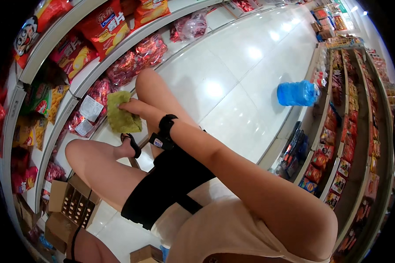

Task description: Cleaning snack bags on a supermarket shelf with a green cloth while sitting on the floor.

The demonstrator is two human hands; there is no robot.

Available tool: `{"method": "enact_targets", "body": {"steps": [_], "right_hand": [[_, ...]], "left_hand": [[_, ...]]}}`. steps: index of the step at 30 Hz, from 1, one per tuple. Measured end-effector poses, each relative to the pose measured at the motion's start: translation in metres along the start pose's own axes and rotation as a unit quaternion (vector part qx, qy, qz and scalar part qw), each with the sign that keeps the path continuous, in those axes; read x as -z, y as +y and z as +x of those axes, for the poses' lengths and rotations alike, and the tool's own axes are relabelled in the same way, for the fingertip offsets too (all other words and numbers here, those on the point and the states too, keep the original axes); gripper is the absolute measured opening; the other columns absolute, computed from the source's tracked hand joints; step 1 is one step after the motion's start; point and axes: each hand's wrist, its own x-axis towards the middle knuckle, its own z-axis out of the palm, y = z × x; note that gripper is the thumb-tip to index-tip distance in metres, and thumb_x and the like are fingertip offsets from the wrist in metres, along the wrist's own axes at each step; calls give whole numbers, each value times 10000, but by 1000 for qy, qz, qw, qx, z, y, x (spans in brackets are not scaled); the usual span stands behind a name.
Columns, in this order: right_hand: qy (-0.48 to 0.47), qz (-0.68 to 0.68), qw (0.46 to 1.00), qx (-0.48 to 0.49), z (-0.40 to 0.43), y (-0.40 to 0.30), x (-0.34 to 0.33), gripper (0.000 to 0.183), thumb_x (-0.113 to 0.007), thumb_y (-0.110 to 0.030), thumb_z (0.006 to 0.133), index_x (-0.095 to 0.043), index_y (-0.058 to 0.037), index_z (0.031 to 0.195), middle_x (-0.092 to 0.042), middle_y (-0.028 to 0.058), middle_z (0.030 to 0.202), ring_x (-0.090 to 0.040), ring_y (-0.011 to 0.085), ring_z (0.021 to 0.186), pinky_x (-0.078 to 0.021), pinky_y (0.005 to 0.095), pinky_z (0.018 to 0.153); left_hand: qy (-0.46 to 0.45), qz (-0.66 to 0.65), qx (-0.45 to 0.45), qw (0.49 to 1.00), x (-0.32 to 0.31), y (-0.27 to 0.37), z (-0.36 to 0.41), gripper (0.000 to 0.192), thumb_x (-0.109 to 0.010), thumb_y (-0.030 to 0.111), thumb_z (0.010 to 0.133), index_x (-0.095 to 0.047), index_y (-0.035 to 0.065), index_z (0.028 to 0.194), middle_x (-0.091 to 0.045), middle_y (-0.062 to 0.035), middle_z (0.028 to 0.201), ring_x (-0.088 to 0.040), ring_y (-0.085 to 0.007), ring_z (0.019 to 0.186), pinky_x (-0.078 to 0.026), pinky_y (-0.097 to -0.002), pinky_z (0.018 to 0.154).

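Observation:
My right hand (131, 107) grips a yellow-green cloth (117, 113), which hangs from the fingers in front of the lowest shelf. Beside the cloth lie clear bags of red-wrapped sweets (136, 57), one bearing white paper labels (91, 107) with print. A black strap (167, 124) with a small black device circles my right wrist. Part of my left arm (93, 245) shows at the lower left rim, while the left hand is out of view. My bent knees stick out towards the shelf.
Crisp bags (103, 28) fill the shelf above the sweets. By my left leg stands an opened cardboard box (60, 196) with rows of bottle-like items. A blue water jug (294, 93) stands on the tiled floor (237, 82), near the opposite shelves (332, 148) of packets.

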Motion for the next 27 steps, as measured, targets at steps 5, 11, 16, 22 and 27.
{"method": "enact_targets", "body": {"steps": [5,11,16,22,27], "right_hand": [[-27,113,992,43,16,19,11,390,-564,-283,707,-504,-14,982,-550,82,904,-515,165,802,-417,295,674],[-25,99,995,17,-1,4,-2,387,-555,-283,713,-499,-12,984,-551,72,878,-512,167,790,-418,301,661],[-13,77,997,16,-3,1,2,384,-555,-281,712,-496,-17,986,-551,72,871,-512,171,784,-419,310,657],[-10,93,994,64,32,24,-5,363,-547,-247,724,-492,-17,1000,-553,85,893,-524,190,790,-421,304,673],[-14,55,995,76,25,20,-2,347,-537,-228,736,-485,-21,1010,-548,89,913,-517,181,806,-408,297,711]], "left_hand": [[-24,-32,-1,999,-6,15,-7,298,-392,130,790,-427,25,1067,-504,-105,925,-485,-151,840,-401,-250,671],[-44,-61,-9,997,-5,33,-14,294,-381,130,794,-429,24,1064,-504,-110,925,-488,-154,842,-405,-250,661],[-54,-95,-13,994,-10,42,-23,291,-372,130,797,-431,22,1061,-504,-114,924,-491,-156,843,-409,-251,652],[-111,-147,-10,983,-16,47,-16,288,-361,130,801,-433,21,1057,-504,-119,924,-494,-159,845,-413,-251,642],[-124,-174,-18,977,-19,56,-21,286,-352,130,804,-435,20,1055,-505,-123,924,-497,-161,847,-416,-251,633]]}}
